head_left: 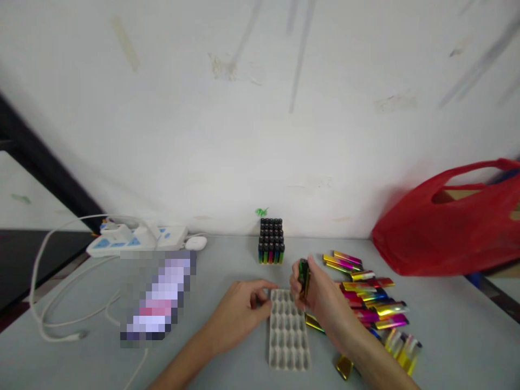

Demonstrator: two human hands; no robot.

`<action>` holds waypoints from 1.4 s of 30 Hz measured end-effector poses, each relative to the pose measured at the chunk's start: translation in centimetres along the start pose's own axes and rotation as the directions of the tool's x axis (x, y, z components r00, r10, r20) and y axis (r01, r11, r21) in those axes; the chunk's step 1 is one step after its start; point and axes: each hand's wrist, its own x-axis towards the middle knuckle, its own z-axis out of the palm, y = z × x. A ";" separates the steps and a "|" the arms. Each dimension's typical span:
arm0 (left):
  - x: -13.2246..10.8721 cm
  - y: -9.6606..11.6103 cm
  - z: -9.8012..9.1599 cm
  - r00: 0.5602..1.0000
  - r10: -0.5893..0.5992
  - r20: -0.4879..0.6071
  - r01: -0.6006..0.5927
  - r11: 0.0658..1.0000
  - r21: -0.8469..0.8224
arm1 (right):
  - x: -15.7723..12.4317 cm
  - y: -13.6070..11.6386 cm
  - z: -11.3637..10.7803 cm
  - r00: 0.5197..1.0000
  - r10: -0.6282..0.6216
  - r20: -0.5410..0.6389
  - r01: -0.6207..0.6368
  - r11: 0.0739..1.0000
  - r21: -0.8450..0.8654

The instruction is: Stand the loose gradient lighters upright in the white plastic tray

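The right hand [316, 287] clamps lighters [304, 273] roughly upright, long axes near vertical; the left hand [239, 309] (thumb and forefinger apart) meets the tray's [289, 330] edge.

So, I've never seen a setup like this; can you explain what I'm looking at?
There is no machine: one camera worn on a person's head looks forward and down at their two bare hands. The left hand is at the far left corner of a pale grey, rectangular tray with rows of hollows. The right hand holds dark, slim, lighter-like pieces; I can't tell how many. On the grey tabletop, glossy, multicoloured, metallic-looking sticks lie scattered to the right, and a block of upright, black-topped sticks stands near the white wall. A red, soft-looking bag sits far right; a white power strip lies left.
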 end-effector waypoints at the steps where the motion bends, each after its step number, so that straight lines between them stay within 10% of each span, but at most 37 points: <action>1: 0.0 -0.1 0.0 1.000 -0.002 0.009 0.002 1.000 -0.010 | -0.2 -0.1 0.0 1.000 0.011 0.016 -0.011 0.999 0.033; 42: 0.8 -1.8 -0.4 0.992 -0.020 0.122 0.044 0.979 -0.200 | -1.4 -0.3 -0.2 0.948 0.179 0.264 -0.254 0.924 0.286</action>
